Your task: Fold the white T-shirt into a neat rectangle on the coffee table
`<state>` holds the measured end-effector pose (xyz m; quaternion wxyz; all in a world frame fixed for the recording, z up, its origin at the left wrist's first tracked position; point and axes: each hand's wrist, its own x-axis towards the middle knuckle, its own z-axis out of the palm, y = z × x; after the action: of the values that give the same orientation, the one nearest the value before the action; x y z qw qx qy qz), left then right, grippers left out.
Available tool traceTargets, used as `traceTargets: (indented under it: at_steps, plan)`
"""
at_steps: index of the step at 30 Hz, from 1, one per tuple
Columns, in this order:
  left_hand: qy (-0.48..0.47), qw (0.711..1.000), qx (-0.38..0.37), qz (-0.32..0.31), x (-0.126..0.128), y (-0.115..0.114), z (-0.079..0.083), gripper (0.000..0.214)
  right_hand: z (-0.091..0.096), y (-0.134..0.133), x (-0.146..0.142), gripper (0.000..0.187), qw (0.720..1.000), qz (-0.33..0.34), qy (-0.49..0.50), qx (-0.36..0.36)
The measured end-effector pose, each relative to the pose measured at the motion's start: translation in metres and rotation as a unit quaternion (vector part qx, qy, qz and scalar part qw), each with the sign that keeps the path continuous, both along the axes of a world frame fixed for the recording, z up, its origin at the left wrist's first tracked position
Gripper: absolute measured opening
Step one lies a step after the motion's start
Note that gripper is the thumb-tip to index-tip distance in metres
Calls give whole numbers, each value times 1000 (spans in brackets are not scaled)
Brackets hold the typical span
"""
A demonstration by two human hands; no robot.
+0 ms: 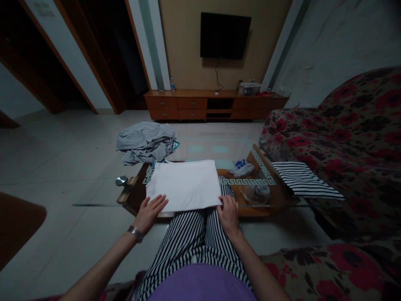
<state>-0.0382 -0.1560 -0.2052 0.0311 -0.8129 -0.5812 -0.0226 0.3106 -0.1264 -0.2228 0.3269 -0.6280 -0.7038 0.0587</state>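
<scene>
A folded white cloth (184,184) lies flat on a glass-topped coffee table (266,173) in front of me. My left hand (149,212) rests open at the cloth's near left corner, fingers stretched flat on its edge. My right hand (228,213) is at the near right corner, fingers curled on the cloth's edge. A black-and-white striped garment (191,238) hangs from under the white cloth down over my lap.
A folded striped cloth (305,180) lies on the table's right end beside a floral sofa (344,133). A grey heap of clothes (145,142) sits past the table's far left. Plastic bags (250,182) lie on the table. A TV cabinet (213,104) stands at the wall.
</scene>
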Motion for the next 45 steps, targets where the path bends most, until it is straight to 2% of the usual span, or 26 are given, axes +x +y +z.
traceTargets:
  at_steps: [5, 11, 15, 18, 21, 24, 27, 30, 34, 39, 45]
  plan:
    - [-10, 1000, -1, 6, -16, 2, 4, 65, -5, -2, 9, 16, 1000, -19, -1, 6]
    - [23, 999, -9, -21, -25, 7, -1, 59, -11, -9, 16, 14, 999, 34, -10, 4]
    - [44, 999, -21, -6, -23, -2, -1, 68, -12, -17, 26, 25, 996, 87, -4, -3]
    - [56, 998, -28, 23, -19, -14, 7, 77, -12, -23, 40, 41, 995, 101, -1, -11]
    - [50, 997, -31, 52, 0, -18, 19, 65, -7, -17, 43, 51, 997, 81, -13, 0]
    - [21, 996, -3, 82, 37, 2, 25, 47, 8, 9, 17, 47, 996, 81, -40, 20]
    - [-13, 993, 22, 118, 76, 36, 19, 44, 19, 44, -27, 41, 992, 98, -74, 38]
    - [-30, 992, 11, 122, 93, 61, 7, 48, 15, 69, -59, 41, 986, 129, -103, 17]
    - [-39, 989, 15, 145, 76, 71, -3, 50, -6, 79, -63, 41, 980, 156, -124, -27]
    - [-11, 976, 22, 216, 35, 77, -1, 51, -15, 83, -48, 43, 978, 157, -133, -31]
    - [1, 962, 7, 271, 8, 85, 2, 55, -24, 88, -14, 45, 985, 97, -137, -32]
